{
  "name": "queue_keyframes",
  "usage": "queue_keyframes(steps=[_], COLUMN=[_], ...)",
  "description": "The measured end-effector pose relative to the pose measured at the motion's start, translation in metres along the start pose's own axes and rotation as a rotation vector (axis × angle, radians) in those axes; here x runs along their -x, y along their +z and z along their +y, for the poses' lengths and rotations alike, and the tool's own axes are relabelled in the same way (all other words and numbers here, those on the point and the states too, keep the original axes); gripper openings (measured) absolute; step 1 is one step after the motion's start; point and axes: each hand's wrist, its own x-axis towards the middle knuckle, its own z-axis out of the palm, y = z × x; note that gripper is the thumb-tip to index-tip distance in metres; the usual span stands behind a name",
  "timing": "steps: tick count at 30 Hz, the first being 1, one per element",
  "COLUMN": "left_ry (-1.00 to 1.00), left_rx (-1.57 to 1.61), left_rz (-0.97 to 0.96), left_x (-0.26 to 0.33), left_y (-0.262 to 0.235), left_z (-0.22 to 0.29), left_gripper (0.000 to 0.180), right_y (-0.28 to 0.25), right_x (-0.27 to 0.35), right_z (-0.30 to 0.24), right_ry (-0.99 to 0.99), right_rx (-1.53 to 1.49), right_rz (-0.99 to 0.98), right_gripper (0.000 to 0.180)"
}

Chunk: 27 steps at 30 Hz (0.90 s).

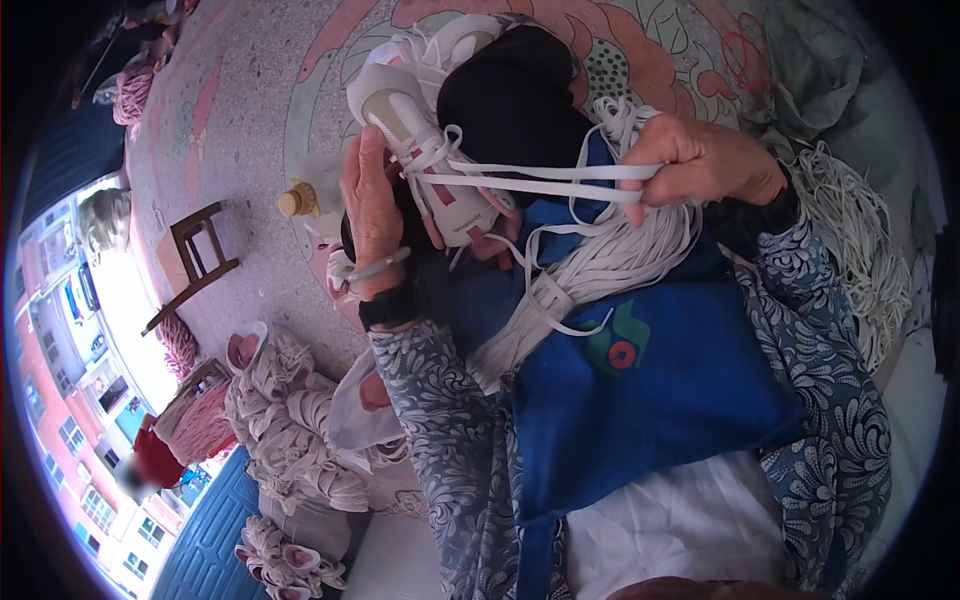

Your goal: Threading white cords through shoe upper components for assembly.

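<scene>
A white sneaker (462,205) with pink trim rests in my lap, its toe pointing away. My left hand (368,195) grips its left side, thumb near the laces and the other fingers mostly hidden. My right hand (695,165) is closed on white shoelaces (540,180), pulled taut from the sneaker's eyelets toward the right. A bundle of loose white laces (600,250) lies across my blue apron (650,400), below the taut strands. One loose lace end curls over the apron.
More white sneakers (455,45) lie beyond my knee. Shoes in several stacks (290,420) stand at the lower left, near a small wooden stool (205,245) on the patterned floor. A yellow-capped bottle (298,202) stands left of my hand. Another lace heap (855,240) lies right.
</scene>
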Motion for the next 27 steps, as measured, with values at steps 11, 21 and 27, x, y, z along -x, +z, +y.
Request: queue_keyframes(steps=[11,21,27], left_ry=[-0.026,0.103,0.121], left_rx=[-0.192,-0.436,-0.373], left_rz=[-0.021,-0.099,0.037], left_x=[0.037,0.024,0.021], left_y=[0.004,0.007,0.019], left_z=[0.014,-0.016,-0.004], left_gripper=[0.019,0.017,0.03], right_y=[0.012,0.006,-0.007], right_x=[-0.01,0.012,0.011], right_z=[-0.005,0.012,0.023], right_ry=[-0.054,-0.328,-0.429], right_rx=[-0.192,-0.606,-0.911], right_rz=[0.026,0.235,0.058], right_gripper=[0.019,0.011,0.009])
